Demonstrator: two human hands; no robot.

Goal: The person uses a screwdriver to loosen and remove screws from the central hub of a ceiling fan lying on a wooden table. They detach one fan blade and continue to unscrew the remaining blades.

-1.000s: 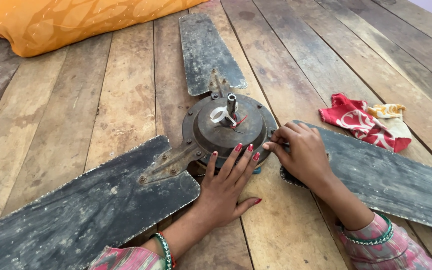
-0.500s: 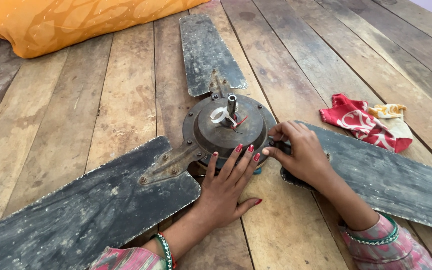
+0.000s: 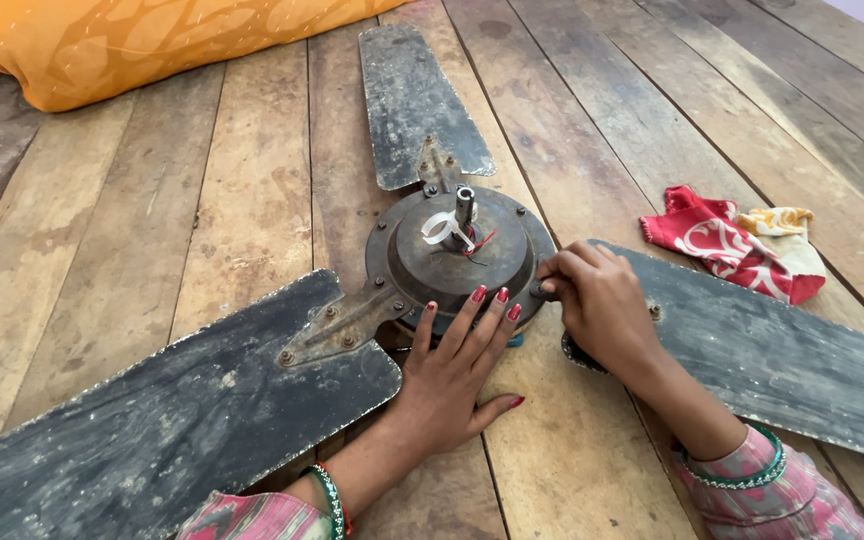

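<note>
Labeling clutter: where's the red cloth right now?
In the head view, the red cloth lies crumpled on the wooden floor at right, just beyond the right fan blade, clear of the right hand.

- Right hand point(image 3: 602, 305) slid a tiny bit twd the round fan motor point(image 3: 457, 255); fingertips now sit right at its rim, curled tight.
- Left hand point(image 3: 452, 375) barely moved, maybe a hair to the left; fingers flat on the motor's edge.
- Red cloth point(image 3: 727, 245) looks a bit further right, but prob. just the camera moving.
</note>
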